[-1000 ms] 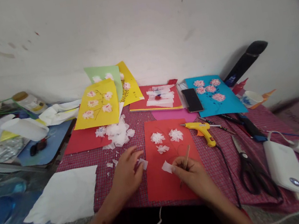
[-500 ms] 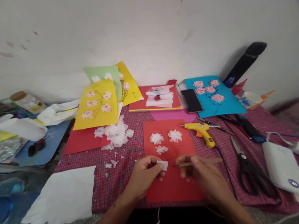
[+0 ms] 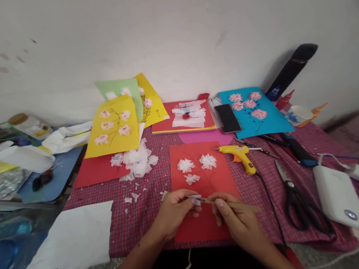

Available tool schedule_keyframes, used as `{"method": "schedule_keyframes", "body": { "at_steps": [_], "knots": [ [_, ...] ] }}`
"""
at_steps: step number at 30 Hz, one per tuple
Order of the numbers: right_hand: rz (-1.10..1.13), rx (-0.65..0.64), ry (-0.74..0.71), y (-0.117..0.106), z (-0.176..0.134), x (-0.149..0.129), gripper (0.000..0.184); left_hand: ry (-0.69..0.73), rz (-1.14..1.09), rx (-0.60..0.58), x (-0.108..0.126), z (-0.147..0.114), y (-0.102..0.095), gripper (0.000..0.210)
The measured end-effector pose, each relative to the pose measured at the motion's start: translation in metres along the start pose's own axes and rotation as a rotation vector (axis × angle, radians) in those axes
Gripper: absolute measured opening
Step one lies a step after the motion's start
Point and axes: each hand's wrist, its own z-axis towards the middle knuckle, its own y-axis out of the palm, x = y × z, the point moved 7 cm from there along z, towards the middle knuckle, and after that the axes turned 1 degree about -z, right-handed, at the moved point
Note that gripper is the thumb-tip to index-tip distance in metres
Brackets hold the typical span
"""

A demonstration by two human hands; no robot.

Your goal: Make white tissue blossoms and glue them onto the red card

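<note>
My left hand (image 3: pixel 173 213) pinches a small piece of white tissue paper (image 3: pixel 197 201) above the red card (image 3: pixel 203 230). In my right hand (image 3: pixel 238 218) is a slim tan stick (image 3: pixel 243 206), gripped like a pen, its narrow tip at the tissue. Whether the stick is a brush or a pencil I cannot tell. The card bears a white tissue flower (image 3: pixel 185 165) at upper left, a second tissue flower (image 3: pixel 208 161) beside it and a smaller tuft (image 3: pixel 192 178) below. Faint curved lines run between them. A pile of tissue pieces (image 3: pixel 139 161) lies to the left.
A yellow glue gun (image 3: pixel 242 156) lies right of the card, its cord running down the cloth. Black-handled scissors (image 3: pixel 295 202) and a white power bank (image 3: pixel 341 197) are farther right. Behind are a phone (image 3: pixel 227 118), a blue flower card (image 3: pixel 275 119) and a yellow flower card (image 3: pixel 95 143).
My right hand has brought the stick left, so its tip now meets the tissue in my left hand. My left hand has stayed nearly still. The view has shifted slightly.
</note>
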Motion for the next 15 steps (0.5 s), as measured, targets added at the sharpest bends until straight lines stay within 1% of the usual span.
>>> {"method": "schedule_keyframes", "body": {
  "at_steps": [4,8,15],
  "knots": [
    [0.046,0.002,0.020,0.0012,0.0017,0.0060,0.029,-0.041,-0.056,-0.025,-0.0044,-0.0020,0.0004,0.030],
    [0.042,0.009,0.011,-0.0004,-0.0005,0.0052,0.027,-0.079,-0.116,-0.032,-0.0071,-0.0027,0.0014,0.031],
    [0.048,-0.012,0.002,0.0044,0.0005,0.0031,0.028,-0.066,-0.077,-0.025,-0.0072,-0.0015,0.0021,0.033]
  ]
}}
